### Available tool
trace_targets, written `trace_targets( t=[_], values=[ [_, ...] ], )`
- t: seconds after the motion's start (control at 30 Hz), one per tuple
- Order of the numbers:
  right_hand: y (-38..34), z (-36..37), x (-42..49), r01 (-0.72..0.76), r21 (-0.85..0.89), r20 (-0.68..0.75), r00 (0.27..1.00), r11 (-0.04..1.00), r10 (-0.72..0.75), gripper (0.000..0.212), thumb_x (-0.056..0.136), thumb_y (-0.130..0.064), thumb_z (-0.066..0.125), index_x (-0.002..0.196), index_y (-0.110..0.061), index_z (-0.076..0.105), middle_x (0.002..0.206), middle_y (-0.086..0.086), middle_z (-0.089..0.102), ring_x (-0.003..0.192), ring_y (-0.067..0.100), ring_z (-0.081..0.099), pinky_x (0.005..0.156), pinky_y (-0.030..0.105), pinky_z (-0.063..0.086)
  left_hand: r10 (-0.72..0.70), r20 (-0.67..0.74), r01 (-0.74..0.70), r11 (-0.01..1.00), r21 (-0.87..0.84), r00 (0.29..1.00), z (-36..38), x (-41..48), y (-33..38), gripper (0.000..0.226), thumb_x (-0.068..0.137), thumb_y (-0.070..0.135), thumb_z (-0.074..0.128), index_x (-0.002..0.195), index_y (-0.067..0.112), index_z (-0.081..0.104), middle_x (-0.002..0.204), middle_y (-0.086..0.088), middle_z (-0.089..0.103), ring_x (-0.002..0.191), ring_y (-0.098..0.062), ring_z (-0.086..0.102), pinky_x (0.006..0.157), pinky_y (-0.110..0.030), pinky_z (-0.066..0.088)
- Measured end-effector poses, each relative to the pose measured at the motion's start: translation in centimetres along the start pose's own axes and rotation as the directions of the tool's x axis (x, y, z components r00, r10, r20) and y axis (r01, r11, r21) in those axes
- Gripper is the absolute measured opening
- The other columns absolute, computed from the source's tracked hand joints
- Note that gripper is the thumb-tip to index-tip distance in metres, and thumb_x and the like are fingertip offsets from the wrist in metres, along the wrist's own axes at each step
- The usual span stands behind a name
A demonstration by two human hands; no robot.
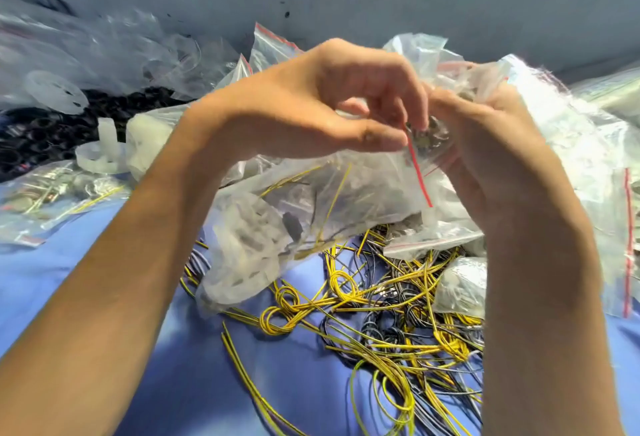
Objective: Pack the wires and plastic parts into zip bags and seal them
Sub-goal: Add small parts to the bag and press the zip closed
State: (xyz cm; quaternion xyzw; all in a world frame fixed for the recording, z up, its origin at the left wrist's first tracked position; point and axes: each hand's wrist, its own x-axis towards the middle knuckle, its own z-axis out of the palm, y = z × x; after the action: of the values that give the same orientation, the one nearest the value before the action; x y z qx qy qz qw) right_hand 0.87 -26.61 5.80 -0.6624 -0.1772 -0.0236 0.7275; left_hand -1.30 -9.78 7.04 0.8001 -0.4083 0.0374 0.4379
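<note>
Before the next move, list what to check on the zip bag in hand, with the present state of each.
1. Grip: left hand and right hand both pinch the zip bag near its red strip: ok.
2. Contents: yellow wires and a white plastic part show through the film: ok.
3. Strip pressed shut along its whole length: cannot tell, the hands cover part of it.
4. Nothing caught in the strip: cannot tell, blurred.
5. All wires packed: not ok, loose wires lie on the blue cloth.
</note>
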Motion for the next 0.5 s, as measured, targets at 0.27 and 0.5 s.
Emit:
trace_targets(
  t=[0.27, 0.5],
  values=[
    [0.0, -1.2, -1.4, -0.025, -0.187, 0.299, 0.951, 0.982, 0.082, 0.022, 0.077, -0.01, 0.07, 0.092, -0.021, 0.058, 0.086, 0.007, 0.06, 0.076, 0.024, 0.05, 0.066, 0.036, 0.043, 0.025, -0.183, 0.0, 0.991, 0.137, 0.983, -0.7, -0.2, -0.2, 0.021, 0.082, 0.003, 0.069, 0.092, 0.02, 0.063, 0.078, 0.005, 0.062, 0.075, -0.006, 0.054, 0.073, -0.021, 0.041],
    [0.4, -0.7, -1.4, -0.25, -0.355, 0.467, 0.787, 0.901, 0.403, 0.088, 0.078, -0.077, 0.017, 0.098, -0.015, 0.076, 0.103, 0.004, 0.074, 0.098, 0.021, 0.07, 0.095, 0.04, 0.049, 0.105, -0.286, -0.091, 0.994, 0.063, 0.952, -0.8, -0.2, 0.1, 0.023, 0.084, 0.007, 0.066, 0.097, 0.023, 0.056, 0.079, 0.002, 0.056, 0.075, -0.005, 0.053, 0.076, -0.019, 0.039]
  ],
)
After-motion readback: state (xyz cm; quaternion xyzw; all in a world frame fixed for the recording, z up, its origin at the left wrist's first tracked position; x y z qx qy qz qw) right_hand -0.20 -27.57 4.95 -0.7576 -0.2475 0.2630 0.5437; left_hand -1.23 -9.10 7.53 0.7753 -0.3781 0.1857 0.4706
